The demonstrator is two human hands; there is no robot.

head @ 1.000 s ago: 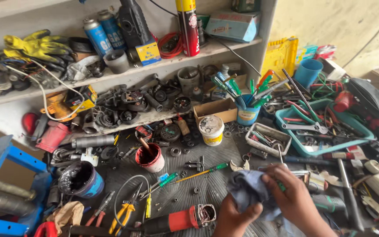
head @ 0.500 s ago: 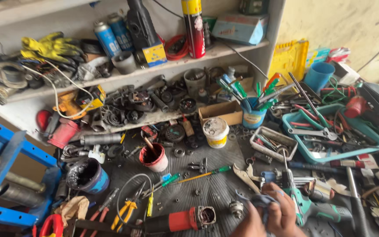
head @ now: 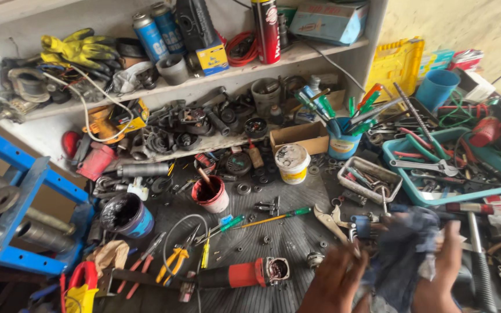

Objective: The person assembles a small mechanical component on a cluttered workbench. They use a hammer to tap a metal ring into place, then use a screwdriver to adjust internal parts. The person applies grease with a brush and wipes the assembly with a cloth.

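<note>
Down at the lower right of the frame, both hands are blurring with motion, so much is hard to make out. The left hand (head: 334, 284) and the right hand (head: 445, 272) are holding a dark blue rag (head: 404, 258) between them, just above the table (head: 288, 237); the right fingers are seemingly closing on its edge, while I cannot tell whether the left fingers are gripping or only pressing it. Whatever the rag may be wrapping is hidden in its folds. The wrists are running off the bottom edge. A hammer (head: 479, 261) is lying just right of the right hand, pliers (head: 331, 219) just above the left. Compared with half a second ago, the hands are sitting further right and the rag is spreading wider between them.
</note>
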